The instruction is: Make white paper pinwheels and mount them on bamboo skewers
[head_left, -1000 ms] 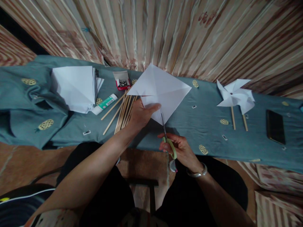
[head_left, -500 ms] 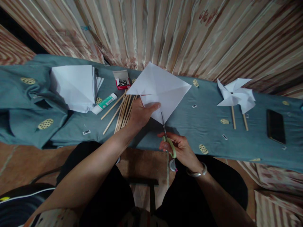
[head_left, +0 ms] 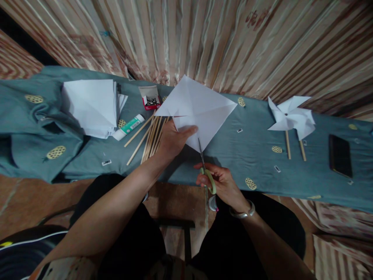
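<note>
A white square sheet of paper [head_left: 204, 102] is held cornerwise over the cloth, creased along its diagonals, with a slit running in from its left side. My left hand [head_left: 174, 139] grips its lower left part, thumb on top and the other fingers hidden beneath. In my right hand [head_left: 219, 179] are scissors [head_left: 210, 182] with light green handles. Their blades lie at the paper's near corner, pointing toward its middle. Under and beside my left hand lie several thin wooden sticks [head_left: 150, 138].
On the cloth-covered table [head_left: 233, 155], a paper stack [head_left: 91, 107], a glue tube [head_left: 129, 127] and a red box of small metal pieces [head_left: 150, 102] lie left. Paper pinwheels [head_left: 291, 114] on sticks and a dark phone [head_left: 340, 155] lie right. A pleated curtain [head_left: 186, 39] hangs behind.
Almost nothing differs. The paper's right corner has shifted very slightly outward; both hands and the scissors keep nearly the same position.
</note>
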Demonstrator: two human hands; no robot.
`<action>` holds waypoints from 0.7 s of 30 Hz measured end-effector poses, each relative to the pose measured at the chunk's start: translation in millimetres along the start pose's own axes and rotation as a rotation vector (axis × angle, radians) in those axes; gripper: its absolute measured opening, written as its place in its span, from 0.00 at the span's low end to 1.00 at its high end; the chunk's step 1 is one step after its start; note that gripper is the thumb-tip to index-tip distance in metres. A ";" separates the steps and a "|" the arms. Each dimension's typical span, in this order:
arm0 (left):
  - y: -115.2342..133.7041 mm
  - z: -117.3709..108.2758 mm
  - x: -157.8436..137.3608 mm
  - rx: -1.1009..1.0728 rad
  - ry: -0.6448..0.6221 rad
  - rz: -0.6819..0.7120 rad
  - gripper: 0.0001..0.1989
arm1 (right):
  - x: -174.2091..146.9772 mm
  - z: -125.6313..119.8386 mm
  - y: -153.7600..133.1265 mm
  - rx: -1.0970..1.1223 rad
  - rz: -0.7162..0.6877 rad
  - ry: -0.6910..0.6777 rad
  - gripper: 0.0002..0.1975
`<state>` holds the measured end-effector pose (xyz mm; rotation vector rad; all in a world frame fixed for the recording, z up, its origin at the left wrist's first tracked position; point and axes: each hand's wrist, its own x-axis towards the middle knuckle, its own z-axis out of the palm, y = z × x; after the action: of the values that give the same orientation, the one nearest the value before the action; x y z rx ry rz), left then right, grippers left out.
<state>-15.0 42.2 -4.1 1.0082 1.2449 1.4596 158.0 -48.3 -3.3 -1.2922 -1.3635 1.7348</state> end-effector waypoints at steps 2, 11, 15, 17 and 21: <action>0.9 0.2 -0.4 -0.013 -0.008 0.001 0.10 | -0.1 0.2 0.6 0.010 0.004 0.002 0.23; 2.6 -0.1 -2.3 0.010 -0.018 -0.007 0.08 | -0.6 0.7 -2.2 -0.012 0.012 0.003 0.22; 0.6 -0.6 -1.5 0.008 -0.012 0.013 0.09 | -0.4 1.6 -1.7 0.001 0.013 0.020 0.22; -0.1 -0.9 -1.1 0.004 -0.011 0.022 0.10 | -0.2 1.8 -1.6 0.000 0.018 0.020 0.22; -0.5 -0.9 -0.3 0.014 -0.007 0.017 0.10 | 0.2 2.2 -3.4 0.007 0.038 0.023 0.22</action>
<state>-15.7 41.7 -4.8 1.0342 1.2457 1.4610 155.5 -48.0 -0.1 -1.3378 -1.3267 1.7436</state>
